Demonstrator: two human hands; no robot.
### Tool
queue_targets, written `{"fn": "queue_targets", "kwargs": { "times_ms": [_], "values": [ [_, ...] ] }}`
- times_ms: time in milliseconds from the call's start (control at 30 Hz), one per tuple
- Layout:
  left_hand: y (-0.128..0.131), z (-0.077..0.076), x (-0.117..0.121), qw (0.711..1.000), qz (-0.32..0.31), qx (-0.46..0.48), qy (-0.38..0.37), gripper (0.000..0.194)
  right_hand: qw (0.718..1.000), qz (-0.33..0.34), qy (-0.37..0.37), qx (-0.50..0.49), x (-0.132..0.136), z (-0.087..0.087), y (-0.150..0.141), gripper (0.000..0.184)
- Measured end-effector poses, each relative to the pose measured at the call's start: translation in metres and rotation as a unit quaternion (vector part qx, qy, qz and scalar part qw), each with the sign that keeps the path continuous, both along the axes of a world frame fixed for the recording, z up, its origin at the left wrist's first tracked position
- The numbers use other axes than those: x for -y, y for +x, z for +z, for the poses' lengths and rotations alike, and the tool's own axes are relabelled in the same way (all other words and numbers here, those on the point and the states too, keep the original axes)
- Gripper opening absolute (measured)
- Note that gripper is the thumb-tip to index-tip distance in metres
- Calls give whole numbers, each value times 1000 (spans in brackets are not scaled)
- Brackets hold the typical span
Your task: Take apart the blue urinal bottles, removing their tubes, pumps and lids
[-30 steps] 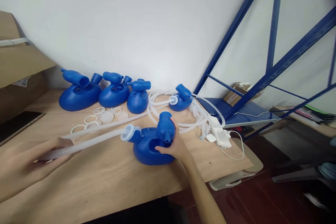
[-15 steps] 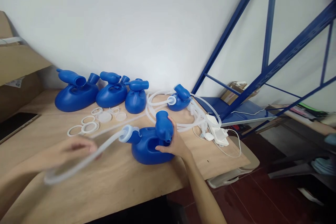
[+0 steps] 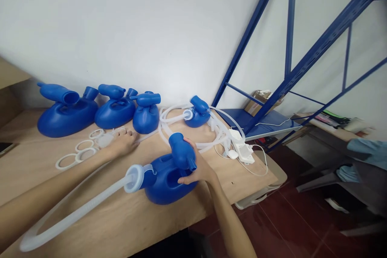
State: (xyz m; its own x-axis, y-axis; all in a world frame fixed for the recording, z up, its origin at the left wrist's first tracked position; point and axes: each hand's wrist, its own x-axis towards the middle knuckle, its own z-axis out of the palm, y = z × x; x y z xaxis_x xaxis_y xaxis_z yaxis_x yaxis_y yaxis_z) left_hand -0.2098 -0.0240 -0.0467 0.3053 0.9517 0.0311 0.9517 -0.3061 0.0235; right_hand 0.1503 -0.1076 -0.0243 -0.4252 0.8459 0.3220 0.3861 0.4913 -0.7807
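A blue plastic urinal bottle (image 3: 163,193) stands tilted near the front of the table. My right hand (image 3: 201,167) grips it from the right, thumb at the handle opening and fingers behind the blue funnel piece (image 3: 181,151) on top. A white cap (image 3: 134,178) sits on its spout. Out of that cap runs a translucent hose (image 3: 81,211), looping toward me and back under my left forearm. My left hand (image 3: 122,144) is over the far stretch of the hose, fingers curled on it beside the white rings (image 3: 86,154). Its fingertips are partly hidden.
Several similar blue bottles (image 3: 68,119) line the wall. A smaller-looking one (image 3: 198,119) at the back right has coiled hose around it. A white power strip (image 3: 243,151) with cables lies at the table's right edge. Beyond rises a blue metal rack (image 3: 250,40).
My left hand has moved from the near hose forward to the far stretch beside the rings. My right hand still holds the bottle, now turned slightly. The view has shifted right.
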Motion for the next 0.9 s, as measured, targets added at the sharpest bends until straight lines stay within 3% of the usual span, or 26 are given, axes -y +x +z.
{"fn": "queue_targets", "kwargs": {
  "times_ms": [200, 367, 533, 633, 733, 833, 900],
  "values": [
    [9, 15, 8, 995, -45, -46, 71, 36, 999, 29, -20, -20, 1, 4, 0, 141],
    [-5, 22, 28, 993, -38, -51, 103, 38, 998, 34, -44, -21, 1, 6, -1, 143],
    [-26, 27, 54, 996, -27, -15, 89, 40, 998, 38, -46, -30, 2, 6, -1, 139],
    [-45, 39, 58, 998, 3, 36, 57, 26, 997, 42, -47, -36, 2, 5, -1, 139],
    [-65, 57, 52, 990, 75, 117, 19, 19, 997, 48, -53, -40, 1, 2, -1, 143],
    [-75, 75, 46, 959, 155, 235, -20, 32, 997, 41, -55, -36, -1, 1, 0, 144],
    [-74, 83, 44, 923, 184, 333, -54, 37, 998, 39, -48, -34, -3, 2, 0, 144]
  ]
}}
